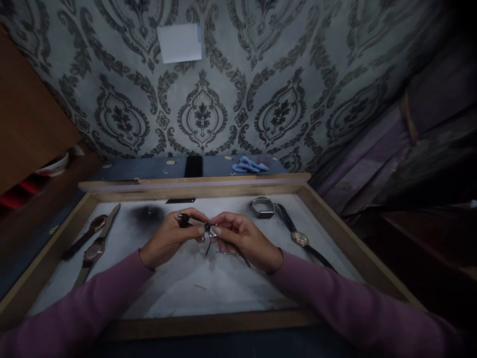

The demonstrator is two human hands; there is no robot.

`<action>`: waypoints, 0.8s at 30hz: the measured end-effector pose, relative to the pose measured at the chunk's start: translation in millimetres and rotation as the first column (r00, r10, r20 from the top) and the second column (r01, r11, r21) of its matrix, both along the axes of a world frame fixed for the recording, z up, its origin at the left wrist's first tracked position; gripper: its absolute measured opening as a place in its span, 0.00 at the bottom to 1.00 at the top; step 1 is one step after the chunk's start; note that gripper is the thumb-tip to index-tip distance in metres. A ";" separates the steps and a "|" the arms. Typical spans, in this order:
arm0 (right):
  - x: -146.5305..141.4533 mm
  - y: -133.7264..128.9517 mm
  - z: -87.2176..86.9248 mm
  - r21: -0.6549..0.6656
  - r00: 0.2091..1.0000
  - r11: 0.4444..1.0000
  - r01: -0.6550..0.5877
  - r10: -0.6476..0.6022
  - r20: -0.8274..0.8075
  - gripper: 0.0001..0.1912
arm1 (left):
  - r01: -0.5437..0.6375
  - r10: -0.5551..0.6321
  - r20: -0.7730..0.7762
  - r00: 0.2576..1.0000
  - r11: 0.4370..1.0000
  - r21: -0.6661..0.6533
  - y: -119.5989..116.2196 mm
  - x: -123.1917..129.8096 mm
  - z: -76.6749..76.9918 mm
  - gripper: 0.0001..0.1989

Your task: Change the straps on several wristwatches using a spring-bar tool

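Note:
Both hands meet over the middle of a wooden-framed tray [208, 325] with a white bottom. My right hand [248, 241] pinches a small round watch [213, 231] between thumb and fingers. My left hand [175, 236] has its thumb and index finger closed at the watch's left side, on a dark strap [207, 227]. A ring-like dark object [182, 218] shows at the left hand's fingers. Thin dark pieces hang below the fingertips; what they are is too small to tell.
Two watches [94, 251] lie at the tray's left. At its right are a silver-grey watch [263, 208] and a black-strapped watch [300, 238]. Behind the tray sit a black phone-like object [194, 166] and a blue cloth [249, 164]. A patterned wall rises beyond.

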State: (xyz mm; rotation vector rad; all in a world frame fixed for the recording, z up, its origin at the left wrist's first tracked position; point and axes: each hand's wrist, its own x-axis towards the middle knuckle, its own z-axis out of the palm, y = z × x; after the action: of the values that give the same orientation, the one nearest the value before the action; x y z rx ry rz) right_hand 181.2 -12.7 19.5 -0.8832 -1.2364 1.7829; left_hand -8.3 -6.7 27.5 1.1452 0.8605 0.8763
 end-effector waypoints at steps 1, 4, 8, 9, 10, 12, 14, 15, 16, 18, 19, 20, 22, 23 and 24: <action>0.2 0.1 0.7 -0.021 1.000 1.000 -0.001 0.001 -0.021 0.19 | 0.013 -0.013 0.010 1.000 1.000 0.027 0.4 -0.9 0.1 0.12; 1.2 -0.2 2.1 -0.083 0.997 0.996 -0.023 0.017 -0.070 0.21 | 0.006 -0.005 -0.012 1.000 0.994 0.111 0.9 -2.6 0.9 0.12; 2.2 -1.8 2.1 -0.161 0.992 0.983 -0.086 0.070 -0.104 0.19 | -0.035 0.056 -0.088 0.995 0.974 0.223 0.4 -3.1 3.1 0.06; 2.3 -2.1 2.0 -0.180 0.991 0.979 -0.096 0.077 -0.109 0.19 | -0.035 0.061 -0.104 0.993 0.970 0.239 0.3 -3.3 3.7 0.05; 2.4 -2.4 2.0 -0.198 0.990 0.975 -0.102 0.080 -0.113 0.18 | -0.028 0.059 -0.120 0.991 0.968 0.247 0.1 -3.7 4.2 0.05; 2.7 -2.6 2.0 -0.225 0.989 0.968 -0.107 0.081 -0.123 0.17 | 0.002 0.037 -0.153 0.987 0.969 0.247 -0.1 -4.6 5.5 0.06; 3.0 -2.7 2.3 -0.236 0.987 0.965 -0.113 0.083 -0.134 0.15 | 0.041 0.006 -0.190 0.982 0.969 0.243 -0.4 -5.6 7.0 0.06; 3.1 -2.8 2.5 -0.237 0.987 0.965 -0.112 0.081 -0.139 0.15 | 0.060 -0.008 -0.207 0.978 0.967 0.247 -0.5 -6.0 7.7 0.07; 3.1 -2.9 2.8 -0.237 0.987 0.965 -0.110 0.079 -0.137 0.14 | 0.078 -0.019 -0.222 0.975 0.963 0.257 -0.6 -6.3 8.3 0.07; 2.6 -3.1 3.4 -0.235 0.990 0.966 -0.106 0.080 -0.116 0.14 | 0.110 -0.035 -0.251 0.967 0.951 0.290 -0.9 -6.7 9.1 0.06; 2.1 -3.2 3.6 -0.230 0.991 0.968 -0.104 0.082 -0.102 0.14 | 0.120 -0.037 -0.263 0.964 0.943 0.310 -1.1 -6.8 9.3 0.06; 1.5 -3.3 3.6 -0.223 0.992 0.969 -0.104 0.086 -0.089 0.15 | 0.125 -0.032 -0.273 0.961 0.936 0.329 -1.3 -6.9 9.3 0.06; 0.3 -3.5 3.4 -0.204 0.993 0.973 -0.106 0.092 -0.076 0.16 | 0.120 -0.010 -0.292 0.956 0.924 0.362 -2.0 -6.9 9.2 0.05; -0.4 -3.5 3.2 -0.196 0.993 0.975 -0.106 0.092 -0.075 0.16 | 0.117 0.001 -0.302 0.953 0.921 0.372 -2.4 -6.8 9.2 0.05; -0.9 -3.5 3.0 -0.192 0.993 0.976 -0.105 0.093 -0.074 0.16 | 0.116 0.009 -0.313 0.950 0.918 0.379 -2.8 -6.6 9.3 0.05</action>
State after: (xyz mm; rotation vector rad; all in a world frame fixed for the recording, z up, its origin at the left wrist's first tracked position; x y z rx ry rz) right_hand 180.3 -16.2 22.5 -0.8790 -1.0942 2.0238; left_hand -14.8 -9.5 36.8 1.6865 0.9242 0.8583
